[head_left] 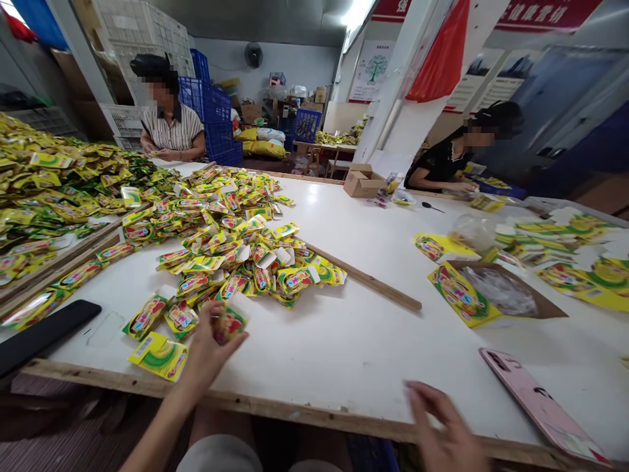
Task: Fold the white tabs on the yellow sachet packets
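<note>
My left hand [210,347] is closed around a small yellow and green printed candy box [229,323], just above the front of the white table. Beside that hand lie a few more boxes, among them a yellow box [160,356] near the table edge. A large heap of the same small boxes [246,255] spreads just beyond it, some with white flaps lifted. Over the front edge at the right, my right hand [437,426] is slightly blurred, its fingers apart and no object visible in them. A pink phone [540,403] lies to its right.
A wooden strip [366,278] lies across the table [314,354]. At right stands an opened display carton [459,295] with clear plastic inside, near flat cartons [580,262]. Sachets [44,177] are piled at left by a dark phone-like object [49,331]. Two people sit across the table.
</note>
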